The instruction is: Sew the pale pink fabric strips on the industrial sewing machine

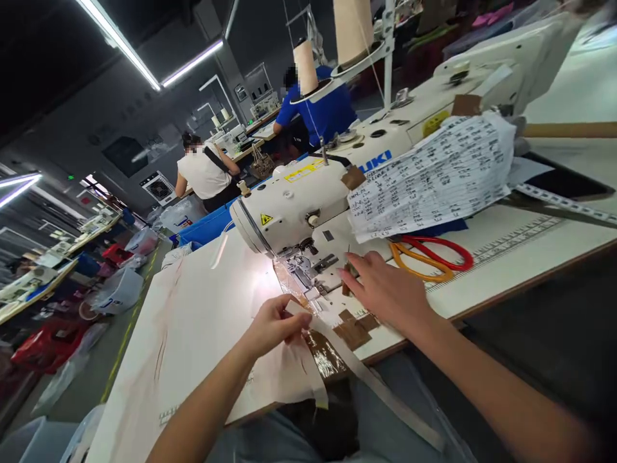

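Forearms (207,391) span the lower frame; the left hand (276,326) pinches a pale strip (340,346) whose loose tail (407,413) could drag it askew; the right hand (388,288) grips a small tool (353,268).

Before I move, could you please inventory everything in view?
ceiling lights: several, white, overhead
people: 2, white, blue tops, background
floor bins: several, red, whitish, left
thread cones: 2 near, cream, above machine
sewing machine: 1 near, white, centre
table: 1, white, under machine
handwritten paper: 1, white, against machine
scissor handles: 2, red, orange, beside paper
tape patches: several, brown, table front
strip: 1, whitish, table edge
left hand: 1, bare, pinching strip
right hand: 1, bare, beside machine
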The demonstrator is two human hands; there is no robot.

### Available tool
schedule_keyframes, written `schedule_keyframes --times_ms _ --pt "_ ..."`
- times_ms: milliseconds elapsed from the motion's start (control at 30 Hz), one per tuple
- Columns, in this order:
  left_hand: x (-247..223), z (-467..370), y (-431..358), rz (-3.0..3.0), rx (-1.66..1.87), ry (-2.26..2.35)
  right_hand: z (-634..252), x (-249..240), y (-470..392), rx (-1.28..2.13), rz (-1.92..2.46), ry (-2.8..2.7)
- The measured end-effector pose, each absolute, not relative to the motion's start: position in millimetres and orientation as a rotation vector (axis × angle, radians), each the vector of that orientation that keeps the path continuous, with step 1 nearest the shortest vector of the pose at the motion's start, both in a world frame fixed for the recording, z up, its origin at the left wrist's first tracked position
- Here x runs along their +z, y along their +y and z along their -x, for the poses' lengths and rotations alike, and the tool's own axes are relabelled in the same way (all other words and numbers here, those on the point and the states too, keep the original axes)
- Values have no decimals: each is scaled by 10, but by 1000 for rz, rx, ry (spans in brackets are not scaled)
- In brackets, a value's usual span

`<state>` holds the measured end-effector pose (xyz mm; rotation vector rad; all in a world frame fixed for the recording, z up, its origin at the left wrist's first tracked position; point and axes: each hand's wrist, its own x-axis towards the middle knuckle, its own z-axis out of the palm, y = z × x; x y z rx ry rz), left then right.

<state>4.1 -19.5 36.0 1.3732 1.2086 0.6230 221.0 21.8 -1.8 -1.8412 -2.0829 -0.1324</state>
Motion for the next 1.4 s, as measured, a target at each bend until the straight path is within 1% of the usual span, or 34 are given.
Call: schedule_keyframes --times_ms 133,267,333,400,467,600,700,1033,1400 --pt "224 -21 59 -1265 701 1183 -2085 -28 485 -142 1758 -2249" --pt "169 75 170 -1166 736 1167 -2189 -137 269 -122 1642 -2311" --pt "135 100 182 -1125 727 1156 -2224 -173 97 34 1564 -2221" --pt "96 98 170 -1088 714 1133 -2168 -175 -49 388 1415 -2013" --pt "68 80 138 -1056 709 1091 -2017 -149 -129 671 1302 -1862" --pt "43 67 60 -1006 723 969 -1665 -94 -58 971 1275 -1791" --pt "21 110 43 -956 757 863 -1570 -90 57 1115 1248 -1726" --pt "-17 185 107 -874 812 850 -1658 -142 132 1181 1245 -1635" --pt "10 162 81 -866 820 882 -1636 -75 119 1183 1252 -1639"
